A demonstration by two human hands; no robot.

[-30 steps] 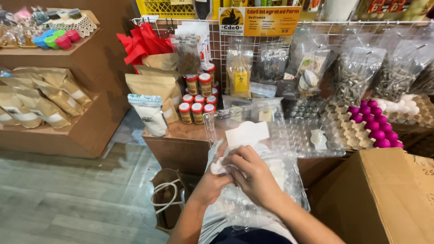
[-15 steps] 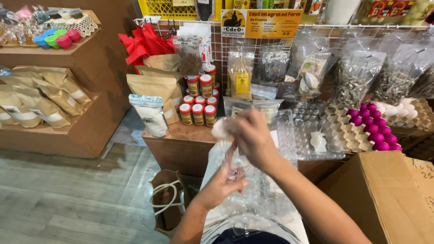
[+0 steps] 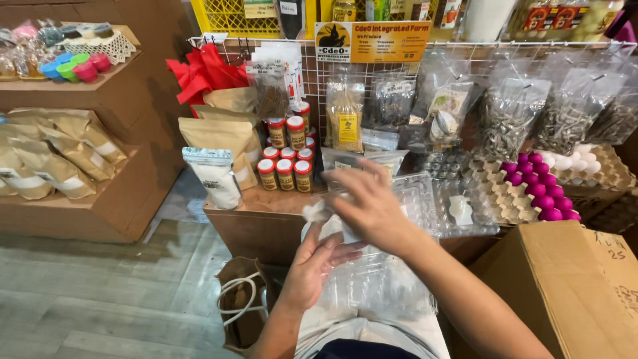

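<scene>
The clear plastic egg trays (image 3: 379,286) lie stacked in the person's lap, below the edge of the brown display counter (image 3: 259,206), and nothing shows inside the cups that can be seen, so the stack looks unfilled as yet. Another clear tray (image 3: 458,206) rests on the counter just behind the hands, next to a cardboard egg tray (image 3: 492,189) with a block of bright pink eggs (image 3: 538,189) at its right side and white eggs (image 3: 571,159) beyond. An open cardboard box (image 3: 571,286) stands at the person's right, and a brown paper bag with rope handles (image 3: 242,302) on the floor at the left. The left hand (image 3: 316,262) is half open, palm up over the stack, fingers touching the crumpled clear plastic. The right hand (image 3: 372,206) is above it, fingers curled and pinching a small white piece (image 3: 316,213), blurred; what it is I cannot tell. Judging by this, the handling of the top tray is still in its early part.
</scene>
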